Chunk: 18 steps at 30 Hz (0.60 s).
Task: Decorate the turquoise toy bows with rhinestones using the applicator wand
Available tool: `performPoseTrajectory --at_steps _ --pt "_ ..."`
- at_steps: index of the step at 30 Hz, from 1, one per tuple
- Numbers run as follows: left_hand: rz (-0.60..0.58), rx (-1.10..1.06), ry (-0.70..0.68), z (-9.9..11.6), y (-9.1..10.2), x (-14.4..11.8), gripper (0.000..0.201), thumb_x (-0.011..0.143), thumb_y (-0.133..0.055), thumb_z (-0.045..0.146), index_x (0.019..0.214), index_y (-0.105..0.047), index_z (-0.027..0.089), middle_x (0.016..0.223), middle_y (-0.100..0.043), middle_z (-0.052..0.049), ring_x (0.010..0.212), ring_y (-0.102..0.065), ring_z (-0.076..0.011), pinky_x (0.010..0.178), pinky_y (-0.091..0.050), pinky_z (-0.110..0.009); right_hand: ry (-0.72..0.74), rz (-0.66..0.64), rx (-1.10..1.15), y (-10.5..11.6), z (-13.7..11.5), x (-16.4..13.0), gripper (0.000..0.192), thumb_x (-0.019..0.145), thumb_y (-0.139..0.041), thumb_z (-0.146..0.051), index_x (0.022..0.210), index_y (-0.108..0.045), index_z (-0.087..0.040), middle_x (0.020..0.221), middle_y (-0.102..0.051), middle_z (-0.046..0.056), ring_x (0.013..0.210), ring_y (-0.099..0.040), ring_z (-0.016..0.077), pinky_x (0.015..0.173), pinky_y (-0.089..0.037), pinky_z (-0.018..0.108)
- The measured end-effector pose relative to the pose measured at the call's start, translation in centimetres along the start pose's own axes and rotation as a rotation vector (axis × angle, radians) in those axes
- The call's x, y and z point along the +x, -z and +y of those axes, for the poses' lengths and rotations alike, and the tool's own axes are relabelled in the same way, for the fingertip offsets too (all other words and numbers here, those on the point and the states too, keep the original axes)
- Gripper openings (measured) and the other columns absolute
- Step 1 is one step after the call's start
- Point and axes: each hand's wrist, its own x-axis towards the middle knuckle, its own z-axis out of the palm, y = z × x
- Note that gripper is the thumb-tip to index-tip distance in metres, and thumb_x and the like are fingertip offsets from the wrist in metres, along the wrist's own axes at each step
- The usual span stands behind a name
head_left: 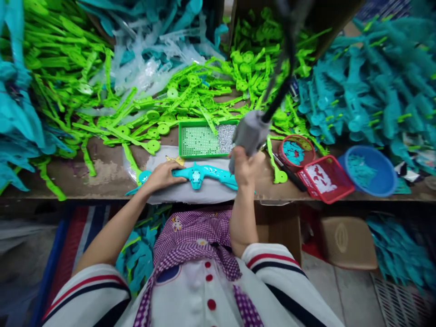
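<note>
A teal plastic toy part (200,175), long with a rounded head in its middle, lies on a white pad (190,193) at the front of the workbench. My left hand (163,176) presses down on the part's left end. My right hand (245,169) grips a grey powered screwdriver (250,131) that hangs from a dark cable (284,68); its tip points down at the right end of the teal part. Behind the part sits a green tray (204,140) with a grid of holes and a heap of small silver screws.
Piles of lime-green plastic parts (102,91) cover the bench behind and to the left. Teal parts (374,86) are heaped at right and far left. A round red basket (294,152), a red square basket (325,178) and a blue bowl (369,170) stand at right.
</note>
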Motion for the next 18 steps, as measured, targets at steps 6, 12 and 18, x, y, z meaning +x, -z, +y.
performPoseTrajectory --at_steps 6,12,18 --pt "-0.012 0.012 0.000 0.2 0.3 -0.1 0.048 0.073 -0.076 0.055 0.108 -0.075 0.021 0.113 -0.075 -0.009 0.106 -0.068 -0.0300 0.097 -0.051 -0.043 0.131 -0.113 -0.104 1.5 -2.8 0.7 0.045 0.088 -0.056 -0.066 0.099 -0.070 -0.025 0.077 -0.062 -0.001 0.068 -0.059 0.0140 0.065 -0.052 0.030" --pt "-0.005 -0.009 -0.004 -0.1 0.1 0.0 0.054 0.074 -0.072 0.060 0.109 -0.075 0.020 0.116 -0.074 -0.011 0.109 -0.067 -0.0317 0.098 -0.051 -0.043 0.034 0.243 -0.521 17.7 0.6 0.6 0.030 0.089 -0.066 -0.038 0.114 -0.072 -0.022 0.113 -0.068 0.009 0.090 -0.065 0.0170 0.080 -0.051 0.033" --pt "-0.024 -0.031 0.001 -0.2 0.0 0.2 0.056 0.073 -0.072 0.062 0.110 -0.075 0.021 0.115 -0.074 -0.010 0.108 -0.068 -0.0322 0.097 -0.051 -0.043 -0.559 0.234 -0.930 29.1 7.4 3.2 0.015 0.068 -0.082 -0.016 0.082 -0.077 -0.013 0.066 -0.052 -0.005 0.059 -0.033 0.0083 0.077 -0.032 0.038"
